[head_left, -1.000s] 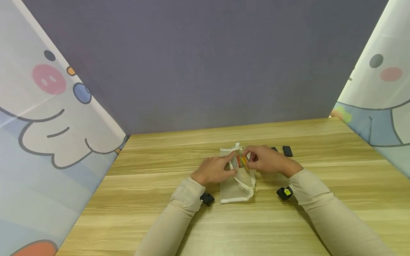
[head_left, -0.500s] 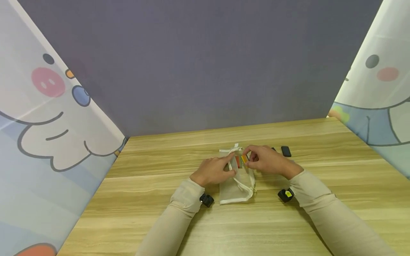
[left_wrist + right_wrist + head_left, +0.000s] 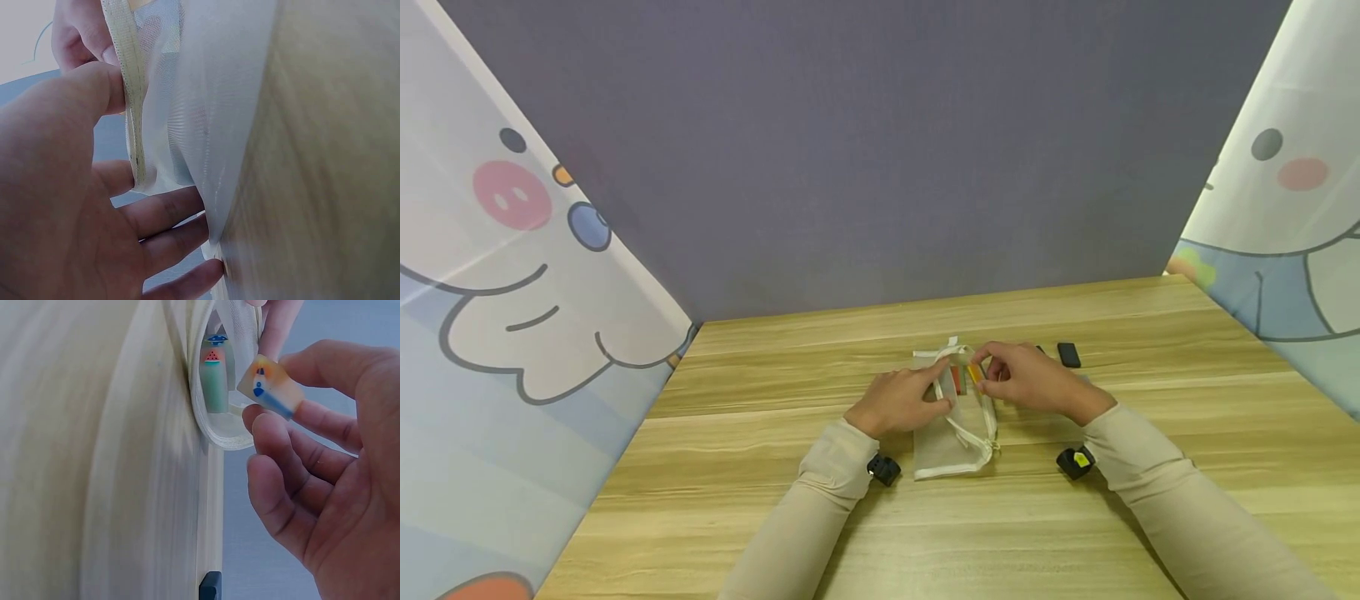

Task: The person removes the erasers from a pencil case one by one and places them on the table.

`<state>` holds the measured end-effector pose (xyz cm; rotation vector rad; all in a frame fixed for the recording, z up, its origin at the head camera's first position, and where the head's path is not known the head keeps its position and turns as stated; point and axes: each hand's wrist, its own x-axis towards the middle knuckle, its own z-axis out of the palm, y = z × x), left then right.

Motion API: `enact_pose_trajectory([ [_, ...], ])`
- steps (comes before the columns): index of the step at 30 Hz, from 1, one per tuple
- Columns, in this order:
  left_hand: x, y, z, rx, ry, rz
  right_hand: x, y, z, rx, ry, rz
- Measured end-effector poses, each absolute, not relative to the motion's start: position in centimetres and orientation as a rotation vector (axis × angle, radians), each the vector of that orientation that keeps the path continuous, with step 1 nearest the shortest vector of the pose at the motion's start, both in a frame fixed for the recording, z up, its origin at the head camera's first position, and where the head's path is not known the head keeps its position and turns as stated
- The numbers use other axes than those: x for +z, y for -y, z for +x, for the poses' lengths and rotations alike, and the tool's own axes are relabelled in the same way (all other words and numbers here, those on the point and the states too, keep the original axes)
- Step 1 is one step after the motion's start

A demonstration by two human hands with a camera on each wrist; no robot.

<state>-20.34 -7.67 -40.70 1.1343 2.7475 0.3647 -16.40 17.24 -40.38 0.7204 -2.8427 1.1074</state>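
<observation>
A white mesh zip pouch (image 3: 936, 446) lies on the table with its mouth gaping. My left hand (image 3: 898, 402) holds the mouth's left edge, thumb and index finger at the white rim (image 3: 130, 94), the other fingers against the mesh. At the opening's right side, my right hand (image 3: 1026, 377) pinches a small orange block (image 3: 976, 374) between thumb and fingertips. In the right wrist view this block (image 3: 270, 386) shows a blue band and a small printed picture. Inside the pouch stands a green block (image 3: 214, 387) with a watermelon print; a red piece (image 3: 956, 379) also shows there.
Just beyond my right hand a black rectangular piece (image 3: 1069, 354) lies on the wooden table (image 3: 775, 367), with another partly hidden behind the hand. A grey panel (image 3: 880, 167) stands at the back, and cartoon-printed sheets (image 3: 497, 317) flank the table.
My right hand has drifted slightly right with the orange block. My left hand stays at the pouch's rim, and the whole head view has shifted a little.
</observation>
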Motion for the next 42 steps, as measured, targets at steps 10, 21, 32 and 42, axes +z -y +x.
enact_pose_trajectory([
  [10, -40.8, 7.9, -20.3, 0.354, -2.753, 1.131, -40.4, -17.1, -16.2, 1.107, 2.820, 0.725],
  [21, -40.9, 7.9, -20.4, 0.329, -2.784, 1.158, -39.7, -17.4, -15.9, 1.072, 2.844, 0.654],
  [32, -40.7, 7.8, -20.3, 0.317, -2.784, 1.151, -39.6, -17.9, -15.5, 1.037, 2.832, 0.641],
  [42, -40.7, 7.9, -20.2, 0.331, -2.772, 1.146, -39.3, -18.9, -15.0, 1.013, 2.818, 0.606],
])
